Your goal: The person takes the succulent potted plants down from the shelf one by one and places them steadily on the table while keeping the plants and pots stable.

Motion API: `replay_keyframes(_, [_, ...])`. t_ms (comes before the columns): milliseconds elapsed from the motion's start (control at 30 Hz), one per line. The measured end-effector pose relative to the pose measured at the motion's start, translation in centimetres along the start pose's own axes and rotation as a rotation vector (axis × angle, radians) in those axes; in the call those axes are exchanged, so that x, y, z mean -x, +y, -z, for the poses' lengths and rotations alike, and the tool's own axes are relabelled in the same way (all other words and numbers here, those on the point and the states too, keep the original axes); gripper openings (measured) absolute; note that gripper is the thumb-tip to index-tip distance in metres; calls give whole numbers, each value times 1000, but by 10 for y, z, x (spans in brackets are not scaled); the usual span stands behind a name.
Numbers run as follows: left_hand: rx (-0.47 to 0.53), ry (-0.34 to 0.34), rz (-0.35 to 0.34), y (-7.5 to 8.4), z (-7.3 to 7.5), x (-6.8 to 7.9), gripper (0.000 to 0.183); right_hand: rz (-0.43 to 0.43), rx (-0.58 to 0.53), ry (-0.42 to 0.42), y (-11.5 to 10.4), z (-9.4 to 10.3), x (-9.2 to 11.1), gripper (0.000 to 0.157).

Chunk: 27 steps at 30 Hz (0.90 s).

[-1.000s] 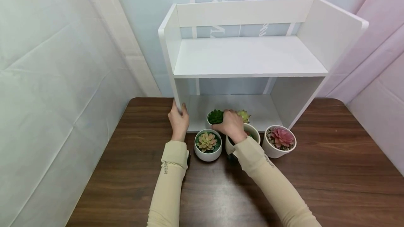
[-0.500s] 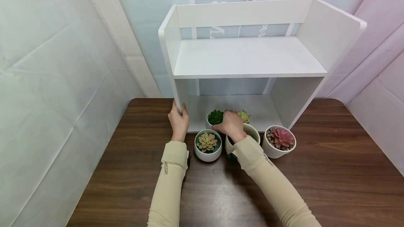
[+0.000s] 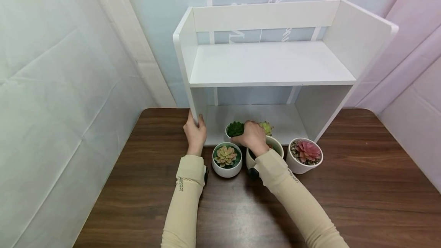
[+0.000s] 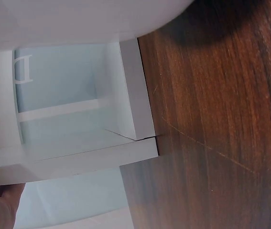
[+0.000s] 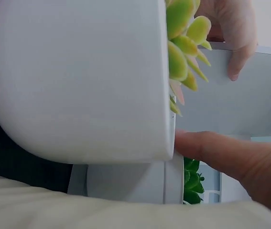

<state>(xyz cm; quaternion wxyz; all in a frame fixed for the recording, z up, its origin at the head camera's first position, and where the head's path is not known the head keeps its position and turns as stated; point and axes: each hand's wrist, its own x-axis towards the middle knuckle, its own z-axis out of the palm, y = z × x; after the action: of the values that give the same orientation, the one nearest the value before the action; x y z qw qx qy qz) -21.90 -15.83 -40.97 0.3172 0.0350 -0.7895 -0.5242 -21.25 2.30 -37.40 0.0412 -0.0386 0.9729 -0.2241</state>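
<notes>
My left hand point(image 3: 195, 131) grips the front edge of the left side panel of a white shelf unit point(image 3: 272, 62). In the left wrist view, part of that hand point(image 4: 1, 205) is at the panel's edge. My right hand point(image 3: 253, 137) pinches the rim of a small white pot holding a dark green succulent point(image 3: 236, 129), at the front of the lower shelf. Its thumb touches the rim in the right wrist view, while the other fingers are largely hidden. Just in front stands a white potted succulent with yellow-pink leaves point(image 3: 226, 157), seen close up as a white pot point(image 5: 78, 81).
A larger white pot point(image 3: 278, 152) is partly under my right wrist. Behind it shows a yellow-green succulent point(image 3: 267, 127). A potted red succulent point(image 3: 307, 151) stands at the shelf's front right corner. All this is on a dark wooden table point(image 3: 144, 202), with hanging sheets around.
Both hands keep their places, and the pots stay put. Only the head view has shifted very slightly.
</notes>
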Motion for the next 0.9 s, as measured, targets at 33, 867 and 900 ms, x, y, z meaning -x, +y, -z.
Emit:
replay_keyframes(33, [0, 0, -2, 0, 0, 0, 40, 1, -9, 3, 0, 0, 1, 61])
replay_keyframes(867, [-5, 12, -5, -1, -1, 0, 38, 90, -315, 174, 7, 12, 21, 77])
replay_keyframes(900, [-5, 13, -5, -1, -1, 0, 37, 90, -330, 181, 7, 13, 22, 77])
